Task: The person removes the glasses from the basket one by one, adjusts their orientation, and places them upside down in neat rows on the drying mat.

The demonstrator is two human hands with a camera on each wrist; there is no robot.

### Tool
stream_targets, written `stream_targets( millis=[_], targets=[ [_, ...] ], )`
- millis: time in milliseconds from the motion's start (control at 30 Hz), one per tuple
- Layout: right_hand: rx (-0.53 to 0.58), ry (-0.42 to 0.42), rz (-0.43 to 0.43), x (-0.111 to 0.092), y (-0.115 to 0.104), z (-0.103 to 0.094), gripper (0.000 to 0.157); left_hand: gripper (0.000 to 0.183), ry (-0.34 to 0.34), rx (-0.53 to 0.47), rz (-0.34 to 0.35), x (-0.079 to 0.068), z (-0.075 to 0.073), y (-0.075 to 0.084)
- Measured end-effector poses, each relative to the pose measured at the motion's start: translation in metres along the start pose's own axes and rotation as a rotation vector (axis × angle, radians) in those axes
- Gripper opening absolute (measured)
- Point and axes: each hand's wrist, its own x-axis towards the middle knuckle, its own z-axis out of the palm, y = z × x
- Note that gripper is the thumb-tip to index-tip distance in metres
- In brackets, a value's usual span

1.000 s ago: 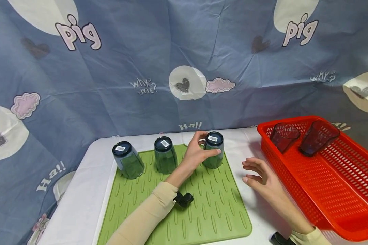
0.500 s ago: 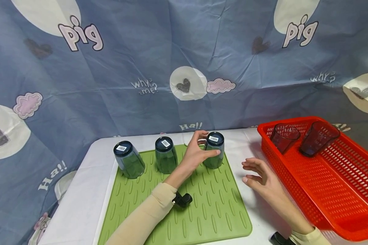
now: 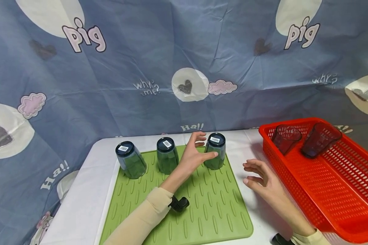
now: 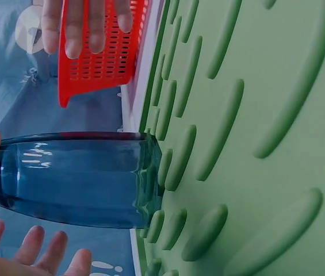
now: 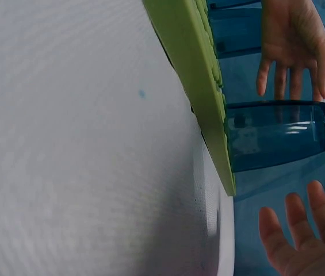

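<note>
A blue-green drinking glass stands upside down on the back right corner of a green ridged mat, a barcode label on its base. My left hand is beside it with fingers spread and bent. In the left wrist view, the fingers lie apart from the glass and the thumb is right at its base edge. My right hand hovers between mat and basket, fingers loosely bent, holding nothing. Two more upside-down glasses, one at left and one in the middle, line the mat's back edge.
A red plastic basket stands at the right, with a tilted glass and another leaning glass at its back end. White cloth covers the table. A blue printed curtain hangs behind.
My left hand has let go of the right-hand glass, its fingers drawing slightly away to the left. The glass stays on the mat. My right hand stays about where it was.
</note>
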Motion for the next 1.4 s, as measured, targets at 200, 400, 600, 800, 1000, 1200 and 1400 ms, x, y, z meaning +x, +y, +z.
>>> stream_targets(
  millis=[200, 400, 600, 800, 1000, 1200, 1400],
  targets=[
    [-0.008, 0.007, -0.001, -0.001, -0.001, 0.001, 0.05, 0.069, -0.005, -0.011, 0.006, -0.008, -0.004, 0.002],
    [-0.012, 0.013, 0.011, -0.002, -0.001, 0.0, 0.051, 0.069, 0.01, -0.009, 0.01, -0.021, -0.006, 0.007],
    [-0.011, 0.003, 0.001, -0.003, -0.001, 0.001, 0.051, 0.068, 0.006, -0.032, 0.017, -0.033, -0.013, 0.009],
    [-0.019, 0.008, 0.002, -0.003, 0.0, 0.002, 0.052, 0.066, -0.025, -0.057, 0.009, -0.044, -0.018, 0.01],
    [-0.013, 0.006, 0.005, -0.003, 0.001, 0.001, 0.052, 0.066, -0.03, -0.056, 0.013, -0.053, -0.022, 0.013],
    [-0.005, -0.004, 0.001, -0.003, 0.0, 0.002, 0.053, 0.064, -0.042, -0.05, 0.007, -0.063, -0.025, 0.016],
    [-0.005, -0.007, -0.008, -0.003, 0.0, 0.002, 0.053, 0.064, -0.05, -0.035, 0.002, -0.075, -0.03, 0.022]
  ],
)
